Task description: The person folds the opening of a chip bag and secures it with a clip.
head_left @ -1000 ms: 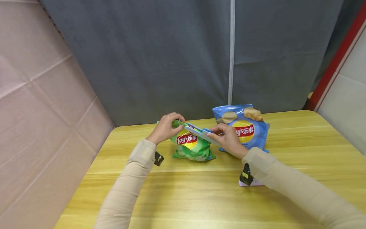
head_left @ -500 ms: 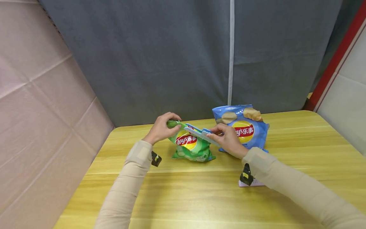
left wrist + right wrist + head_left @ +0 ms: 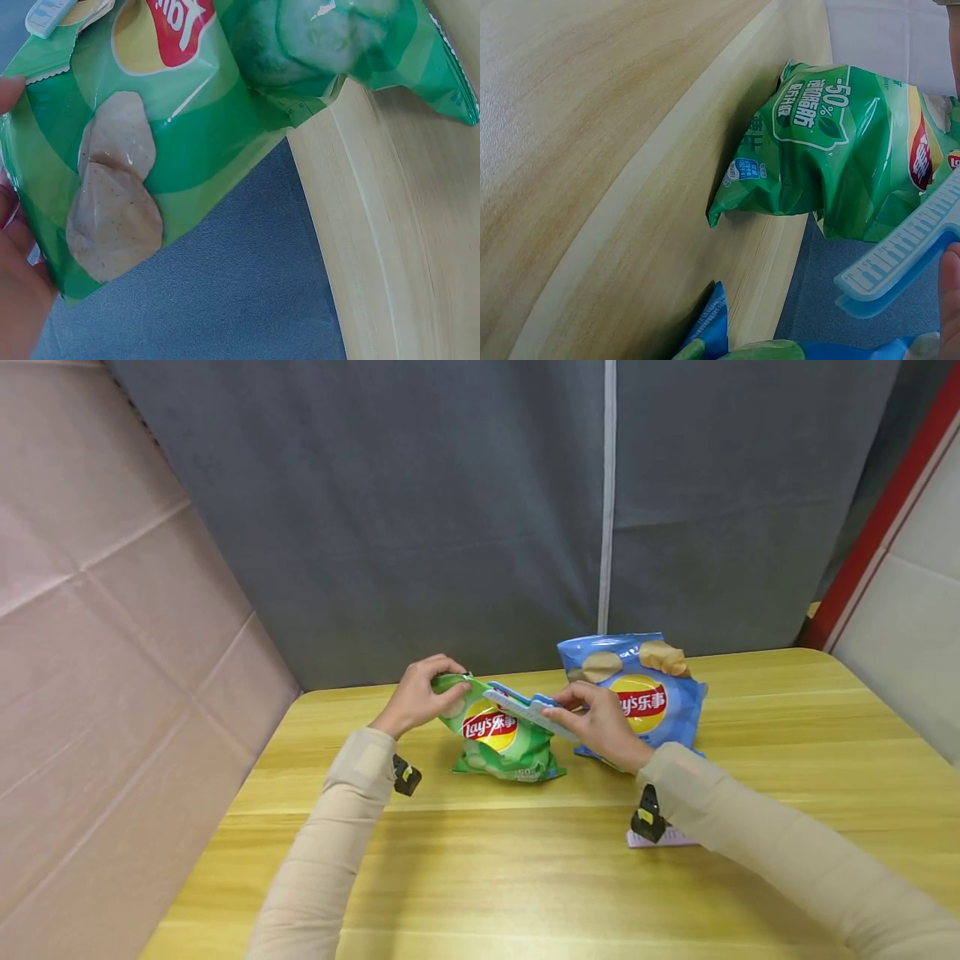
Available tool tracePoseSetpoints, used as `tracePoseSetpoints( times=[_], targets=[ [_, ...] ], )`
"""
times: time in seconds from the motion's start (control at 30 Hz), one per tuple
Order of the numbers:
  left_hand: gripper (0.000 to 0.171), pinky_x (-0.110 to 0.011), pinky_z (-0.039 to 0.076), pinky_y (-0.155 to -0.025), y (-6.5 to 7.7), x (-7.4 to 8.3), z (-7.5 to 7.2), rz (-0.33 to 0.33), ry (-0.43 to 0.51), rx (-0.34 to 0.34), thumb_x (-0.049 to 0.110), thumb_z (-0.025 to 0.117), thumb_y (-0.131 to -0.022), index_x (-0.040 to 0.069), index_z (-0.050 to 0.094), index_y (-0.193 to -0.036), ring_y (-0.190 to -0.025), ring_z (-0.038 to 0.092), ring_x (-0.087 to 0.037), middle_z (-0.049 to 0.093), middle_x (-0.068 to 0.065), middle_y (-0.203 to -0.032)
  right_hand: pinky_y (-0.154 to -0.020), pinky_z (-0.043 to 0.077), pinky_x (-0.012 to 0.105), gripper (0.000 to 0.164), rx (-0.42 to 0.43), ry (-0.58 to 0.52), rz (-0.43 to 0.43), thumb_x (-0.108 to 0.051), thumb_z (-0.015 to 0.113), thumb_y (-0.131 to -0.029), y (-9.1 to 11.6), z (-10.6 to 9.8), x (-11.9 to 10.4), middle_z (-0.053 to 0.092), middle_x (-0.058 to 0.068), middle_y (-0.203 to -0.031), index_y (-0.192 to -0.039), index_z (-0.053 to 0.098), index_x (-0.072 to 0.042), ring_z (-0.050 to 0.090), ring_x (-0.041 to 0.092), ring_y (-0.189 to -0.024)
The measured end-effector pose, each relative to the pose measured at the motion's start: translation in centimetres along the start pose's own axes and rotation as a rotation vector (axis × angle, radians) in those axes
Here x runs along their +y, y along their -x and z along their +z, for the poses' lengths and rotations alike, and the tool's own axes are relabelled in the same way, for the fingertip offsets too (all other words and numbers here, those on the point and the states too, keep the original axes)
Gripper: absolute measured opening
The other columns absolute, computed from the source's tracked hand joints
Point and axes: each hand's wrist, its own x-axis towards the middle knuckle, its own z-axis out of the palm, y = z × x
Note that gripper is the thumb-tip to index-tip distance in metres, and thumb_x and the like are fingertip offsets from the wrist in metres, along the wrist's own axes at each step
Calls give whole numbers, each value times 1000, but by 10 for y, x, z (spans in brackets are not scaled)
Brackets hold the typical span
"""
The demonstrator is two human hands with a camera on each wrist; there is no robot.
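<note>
A green Lay's chip bag (image 3: 517,758) stands on the table, its top folded and leaning to the left. My left hand (image 3: 416,700) pinches the bag's upper left corner between thumb and fingers. Across the upper part of the bag lies a light blue bag clip (image 3: 521,706), slanting down to the right. My right hand (image 3: 602,727) grips that clip at its right end. In the right wrist view the clip's two bars (image 3: 900,259) lie close together. The left wrist view shows the bag's corner (image 3: 112,217) spread flat beside the left thumb.
A blue Lay's chip bag (image 3: 652,664) stands just behind and right of my right hand. Under the right forearm lies a lilac ruler-like strip (image 3: 682,838), partly covered. A grey curtain (image 3: 420,527) hangs behind the table's back edge.
My left hand has shifted a little left, pulling the green bag's corner outward so more of its front shows. The right hand and the clip stay almost where they were.
</note>
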Motion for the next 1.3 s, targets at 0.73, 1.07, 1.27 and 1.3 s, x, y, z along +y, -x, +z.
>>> tracePoseSetpoints(
  times=[0.73,1.07,1.27,1.3],
  targets=[
    [14,-30,46,-67,0,0,2,-10,-5,-6,12,65,-83,2,66,-93,-78,56,-17,62,-8,-93,-63,52,29,15,15,-10,-24,-5,72,-74,-7,9,-4,64,16,-83,-84,65,5,62,26,-73],
    [12,-30,45,-67,0,0,2,-23,-1,-8,9,63,-83,1,66,-92,-77,55,-17,61,-8,-92,-62,52,28,14,13,-32,-24,-6,71,-75,-10,10,-13,63,16,-83,-84,65,4,62,26,-73],
    [12,-29,46,-65,1,-1,2,-41,-2,-6,8,64,-83,0,66,-92,-76,56,-18,62,-9,-91,-63,52,28,16,5,-38,-17,-9,71,-76,-11,12,-10,63,15,-84,-85,65,4,62,25,-74],
    [13,-29,47,-64,1,-1,2,-45,-1,-7,8,64,-82,0,66,-92,-76,56,-18,62,-9,-91,-63,52,29,17,6,-40,-18,-9,71,-76,-11,12,-10,63,15,-84,-85,65,4,62,25,-73]
  ],
)
